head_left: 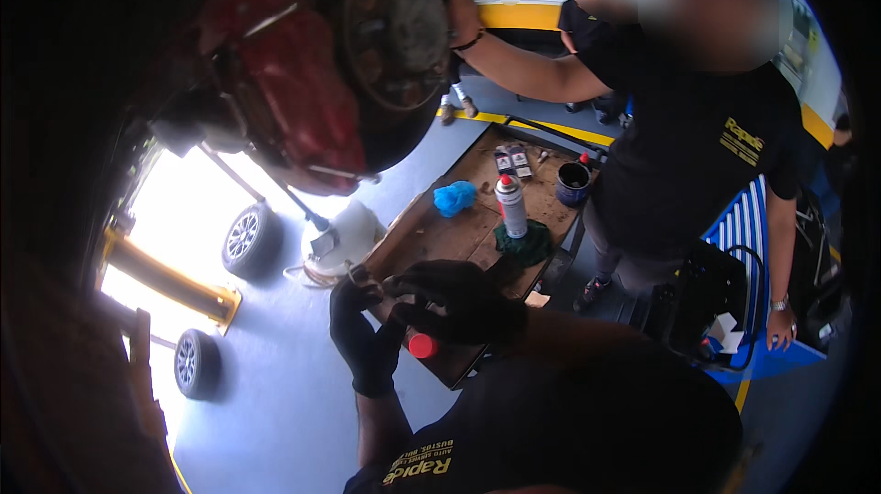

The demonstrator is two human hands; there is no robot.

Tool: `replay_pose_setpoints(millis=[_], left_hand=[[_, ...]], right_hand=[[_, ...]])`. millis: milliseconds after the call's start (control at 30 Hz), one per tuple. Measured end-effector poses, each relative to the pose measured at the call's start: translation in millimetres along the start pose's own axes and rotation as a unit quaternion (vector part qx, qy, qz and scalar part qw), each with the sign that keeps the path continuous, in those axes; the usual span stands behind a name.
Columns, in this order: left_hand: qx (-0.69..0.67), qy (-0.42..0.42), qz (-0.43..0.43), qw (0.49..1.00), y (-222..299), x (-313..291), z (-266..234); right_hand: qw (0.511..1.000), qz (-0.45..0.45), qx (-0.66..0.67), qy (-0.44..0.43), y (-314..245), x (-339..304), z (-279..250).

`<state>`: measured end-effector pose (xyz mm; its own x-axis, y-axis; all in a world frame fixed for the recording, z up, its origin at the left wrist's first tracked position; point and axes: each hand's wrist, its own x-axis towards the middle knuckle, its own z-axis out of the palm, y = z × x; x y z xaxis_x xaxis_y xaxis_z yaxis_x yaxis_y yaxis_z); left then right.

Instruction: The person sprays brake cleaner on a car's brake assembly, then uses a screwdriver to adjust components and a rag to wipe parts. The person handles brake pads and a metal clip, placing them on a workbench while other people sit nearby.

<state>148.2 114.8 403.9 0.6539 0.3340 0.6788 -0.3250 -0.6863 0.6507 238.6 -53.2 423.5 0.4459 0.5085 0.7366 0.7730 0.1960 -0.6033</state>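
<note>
My left hand [364, 333], in a black glove, is closed at the fingertips on a small metallic part [362, 276]; its exact kind is too small to make out. From the right my right hand [450, 299], also gloved in black, reaches in with curled fingers meeting the same part. Above my hands hangs a red brake caliper [294, 81] beside a rusty wheel hub [397, 33]. A co-worker's hand [462, 12] rests against the hub's right side. A red cap [422, 345] shows just below my right hand.
A brown-topped cart [431, 242] carries a spray can [512, 208], a green cloth [525, 244], a blue crumpled glove or rag [454, 199], small boxes [512, 162] and a dark tub [574, 184]. Two wheels [252, 240] stand left, near a yellow lift arm [170, 278]. The co-worker [688, 118] stands right.
</note>
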Motion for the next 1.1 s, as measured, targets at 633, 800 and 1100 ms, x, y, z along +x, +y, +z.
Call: replay_pose_setpoints(millis=[633, 800, 1100], left_hand=[[0.181, 0.078, 0.228, 0.954, 109.2, 189.3, -99.5], [0.227, 0.087, 0.241, 0.940, 110.2, 207.6, -89.2], [0.167, 0.053, 0.212, 0.962, 115.8, 215.6, -83.0]], right_hand=[[0.950, -0.242, 0.029, 0.196, -38.8, 179.4, -110.3], [0.940, -0.200, 0.257, 0.102, -16.1, 219.9, -134.7], [0.956, -0.223, -0.017, 0.187, -41.5, 221.4, -112.2]])
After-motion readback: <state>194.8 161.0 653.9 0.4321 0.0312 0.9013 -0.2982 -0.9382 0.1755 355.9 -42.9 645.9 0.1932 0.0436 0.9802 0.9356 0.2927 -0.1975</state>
